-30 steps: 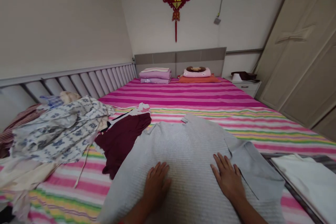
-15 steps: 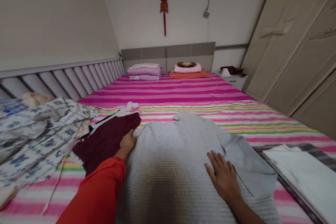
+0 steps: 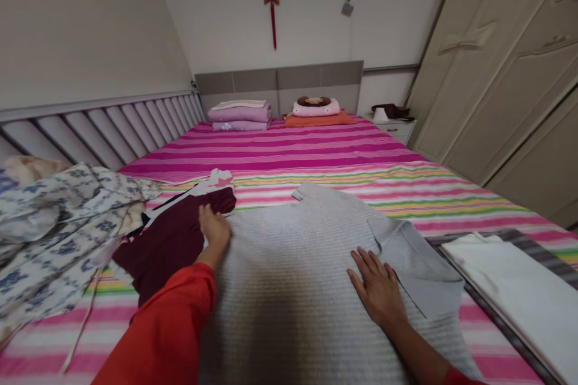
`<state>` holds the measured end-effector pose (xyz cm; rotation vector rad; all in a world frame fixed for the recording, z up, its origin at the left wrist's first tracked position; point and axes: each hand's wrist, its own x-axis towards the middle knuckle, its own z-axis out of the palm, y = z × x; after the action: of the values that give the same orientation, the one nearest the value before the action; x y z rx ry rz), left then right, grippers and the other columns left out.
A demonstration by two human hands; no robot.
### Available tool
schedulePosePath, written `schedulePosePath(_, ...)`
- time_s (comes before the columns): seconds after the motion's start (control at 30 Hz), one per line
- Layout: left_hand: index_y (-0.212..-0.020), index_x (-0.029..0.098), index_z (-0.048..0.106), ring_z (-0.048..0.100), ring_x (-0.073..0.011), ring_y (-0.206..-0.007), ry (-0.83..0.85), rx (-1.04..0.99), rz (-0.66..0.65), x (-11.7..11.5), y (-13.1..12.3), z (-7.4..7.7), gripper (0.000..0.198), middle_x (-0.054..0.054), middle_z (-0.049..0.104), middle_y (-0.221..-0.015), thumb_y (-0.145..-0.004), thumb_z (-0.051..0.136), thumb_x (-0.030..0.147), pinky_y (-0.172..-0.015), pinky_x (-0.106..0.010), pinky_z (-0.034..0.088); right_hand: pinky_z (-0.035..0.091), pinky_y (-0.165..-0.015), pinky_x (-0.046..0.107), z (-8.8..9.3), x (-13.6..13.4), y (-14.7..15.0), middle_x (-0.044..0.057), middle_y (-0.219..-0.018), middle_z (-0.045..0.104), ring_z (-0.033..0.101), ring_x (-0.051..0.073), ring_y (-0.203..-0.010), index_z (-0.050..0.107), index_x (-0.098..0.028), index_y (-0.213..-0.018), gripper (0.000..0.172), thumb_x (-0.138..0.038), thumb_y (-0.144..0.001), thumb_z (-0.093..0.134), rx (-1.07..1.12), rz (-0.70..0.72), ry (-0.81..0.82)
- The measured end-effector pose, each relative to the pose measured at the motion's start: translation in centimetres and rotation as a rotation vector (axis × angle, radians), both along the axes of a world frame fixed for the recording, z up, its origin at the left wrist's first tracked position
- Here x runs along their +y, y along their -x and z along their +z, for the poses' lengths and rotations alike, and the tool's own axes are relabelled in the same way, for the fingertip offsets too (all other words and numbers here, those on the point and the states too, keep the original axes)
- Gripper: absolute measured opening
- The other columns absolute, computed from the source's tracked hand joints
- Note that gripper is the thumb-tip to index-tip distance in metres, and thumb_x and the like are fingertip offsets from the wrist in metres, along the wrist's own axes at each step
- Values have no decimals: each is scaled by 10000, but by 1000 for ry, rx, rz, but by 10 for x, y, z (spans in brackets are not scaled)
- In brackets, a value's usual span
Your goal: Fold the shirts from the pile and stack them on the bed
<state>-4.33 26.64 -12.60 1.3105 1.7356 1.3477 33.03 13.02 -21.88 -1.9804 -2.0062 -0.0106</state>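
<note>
A light grey ribbed shirt (image 3: 307, 264) lies spread flat on the striped bed in front of me. My left hand (image 3: 214, 227), in a red sleeve, reaches to the shirt's left edge beside a dark maroon garment (image 3: 169, 246). Its fingers curl round that edge. My right hand (image 3: 377, 290) rests flat on the right part of the shirt with its fingers spread, next to the folded-in right sleeve (image 3: 418, 264).
A heap of blue-flowered white clothes (image 3: 58, 222) lies at the left. Folded white cloth (image 3: 515, 280) sits on a dark piece at the right. Folded bedding (image 3: 239, 115) and a pillow (image 3: 315, 109) are at the headboard. A wardrobe (image 3: 506, 72) stands on the right.
My left hand has left the middle of the shirt, reached out to its left edge and closed on it. My right hand stays flat. My view has tipped down and shifted slightly.
</note>
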Motion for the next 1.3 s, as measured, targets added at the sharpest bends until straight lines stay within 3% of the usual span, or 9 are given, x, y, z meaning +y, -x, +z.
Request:
schedulePosePath(0.1,-1295,168,553,453,-229,-1332,-112,214,-165,-20,-60,-20,401,-139,515,-1418,-941,501,350,-1130,-458,343,257,-1121,527,-1,1,-1,46,-1509,445,337,271,-1414,478,-262,-1419,540,-471,-957,294,-7,-4,-1)
schedulePosePath(0.27,-1465,294,379,235,-261,-1467,-170,772,-840,-78,-149,-71,571,-62,315,-1581,-935,443,496,-1179,-539,212,267,-1114,528,1,0,-2,60,-1502,454,342,276,-1409,474,-239,-1422,539,-452,-959,298,-15,0,6)
schedulePosePath(0.4,-1455,258,415,247,-340,-1453,89,1015,-516,-76,-93,-71,563,-84,366,-1553,-936,424,475,-1149,-607,211,283,-1103,535,3,-1,0,73,-1492,466,356,284,-1397,483,-218,-1415,545,-450,-965,280,-26,-1,2)
schedulePosePath(0.6,-1434,134,443,214,-356,-1460,423,1101,60,-49,61,-15,538,-165,380,-1530,-923,365,283,-1150,-620,167,303,-1086,542,4,-2,1,86,-1471,492,383,295,-1376,505,-226,-1396,528,-444,-968,286,-39,3,-44)
schedulePosePath(0.73,-1460,52,369,173,-405,-1460,370,989,220,-64,34,3,559,-246,230,-1572,-935,334,243,-1116,-670,169,312,-1082,534,5,-2,1,86,-1473,490,384,294,-1374,502,-225,-1400,525,-440,-971,288,-43,-2,-42)
schedulePosePath(0.93,-1449,280,423,300,-272,-1441,132,1038,-400,-159,-84,-54,518,-57,375,-1550,-947,421,408,-1152,-528,265,321,-1074,542,4,-2,0,87,-1476,486,382,297,-1372,500,-220,-1397,528,-450,-972,287,-37,6,-57)
schedulePosePath(1.03,-1458,251,413,304,-290,-1438,160,1126,-345,-191,-60,-66,542,-73,416,-1523,-948,404,433,-1162,-561,228,327,-1069,532,4,-1,-1,87,-1485,475,390,294,-1369,505,-221,-1391,523,-452,-974,291,-33,7,-51)
schedulePosePath(1.2,-1398,136,497,327,-312,-1422,266,1209,12,-207,42,-41,495,-133,462,-1483,-956,345,298,-1149,-555,239,312,-1075,526,3,0,-1,83,-1479,483,382,295,-1372,493,-237,-1403,513,-443,-973,303,-28,2,-56)
schedulePosePath(1.3,-1368,130,527,321,-337,-1418,163,1190,88,-223,44,-41,493,-150,478,-1469,-967,315,324,-1132,-608,216,290,-1091,531,5,1,1,84,-1504,449,354,296,-1390,484,-230,-1413,523,-442,-974,297,-17,-3,-32)
